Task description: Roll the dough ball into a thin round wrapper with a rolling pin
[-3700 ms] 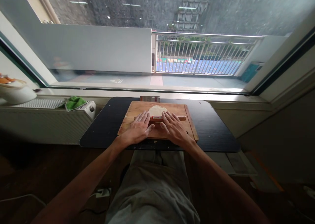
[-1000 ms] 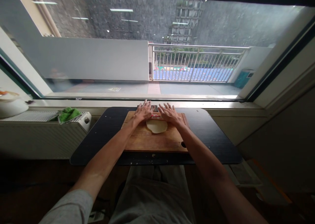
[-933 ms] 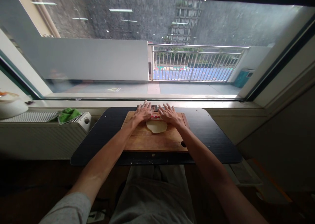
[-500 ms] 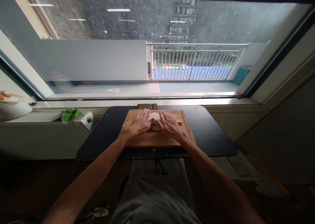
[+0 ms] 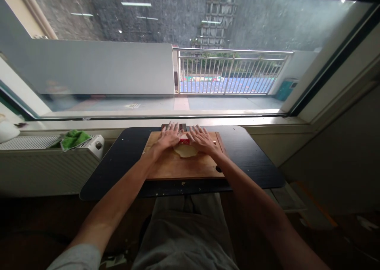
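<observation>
Both hands lie flat on a rolling pin (image 5: pixel 184 141), whose red-marked middle shows between them and whose pale right end sticks out past the right hand. My left hand (image 5: pixel 170 136) is open, fingers stretched forward over the pin's left part. On the right part rests my right hand (image 5: pixel 202 138), also open with its fingers spread. Flour whitens the fingers of both. A flat, pale sheet of dough (image 5: pixel 186 151) extends from under the pin toward me. Beneath it is a wooden board (image 5: pixel 184 172) with a dark hole near its right front corner.
The board lies on a black table (image 5: pixel 252 167) with small crumbs along its front edge. Behind the board sits a dark box-like item (image 5: pixel 165 126), partly covered by fingers. At left, a green cloth (image 5: pixel 75 139) hangs on a radiator (image 5: pixel 50 163). A large window stands ahead.
My hands have rolled the pin forward, away from me, and more dough shows on its near side. The red marking is now visible. The camera view has shifted slightly.
</observation>
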The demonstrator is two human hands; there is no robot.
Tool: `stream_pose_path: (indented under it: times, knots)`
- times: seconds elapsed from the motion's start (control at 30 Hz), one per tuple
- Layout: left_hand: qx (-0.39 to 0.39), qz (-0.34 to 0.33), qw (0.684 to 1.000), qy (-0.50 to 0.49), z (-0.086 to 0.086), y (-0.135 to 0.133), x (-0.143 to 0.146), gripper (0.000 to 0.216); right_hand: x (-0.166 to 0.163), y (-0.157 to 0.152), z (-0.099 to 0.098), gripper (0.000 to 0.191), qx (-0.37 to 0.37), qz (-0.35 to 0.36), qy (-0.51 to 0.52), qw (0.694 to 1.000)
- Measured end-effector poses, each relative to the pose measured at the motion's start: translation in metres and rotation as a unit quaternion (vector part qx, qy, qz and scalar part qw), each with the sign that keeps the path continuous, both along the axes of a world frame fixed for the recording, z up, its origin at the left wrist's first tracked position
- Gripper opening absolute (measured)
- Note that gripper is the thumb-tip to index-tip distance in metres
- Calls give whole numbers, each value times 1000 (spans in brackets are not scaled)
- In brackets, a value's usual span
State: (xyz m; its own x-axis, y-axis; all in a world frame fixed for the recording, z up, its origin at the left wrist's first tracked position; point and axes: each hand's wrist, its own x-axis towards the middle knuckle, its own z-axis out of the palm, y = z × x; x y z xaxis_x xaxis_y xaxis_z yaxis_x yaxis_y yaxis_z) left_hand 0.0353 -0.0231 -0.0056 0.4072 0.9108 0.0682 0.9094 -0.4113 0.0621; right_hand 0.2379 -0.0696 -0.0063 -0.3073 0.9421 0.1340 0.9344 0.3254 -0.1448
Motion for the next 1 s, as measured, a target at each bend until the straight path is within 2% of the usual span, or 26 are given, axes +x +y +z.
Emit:
stream_pose_path:
  times: [0.17,0.3,0.4,0.6,0.73,0.9,1.0]
  knots:
    - [-25,-33,999,8,-2,9,-5,69,23,19,4,67,-42,3,-7,999]
    - [-93,-8,995,19,-7,1,-13,71,38,11,6,72,-49,21,-21,998]
    - [-111,17,993,23,-4,-8,-13,75,31,-1,8,75,-50,44,-23,998]
    - [-48,26,998,-12,-4,-18,-10,73,2,-10,9,74,-39,20,15,999]
    - [-43,46,998,-19,-11,-8,-7,71,7,3,15,73,-80,24,7,996]
    - [61,40,995,-64,-14,6,-2,69,12,20,14,74,-84,39,12,996]
    - [76,29,994,-69,-15,15,0,71,11,32,8,76,-93,9,26,995]
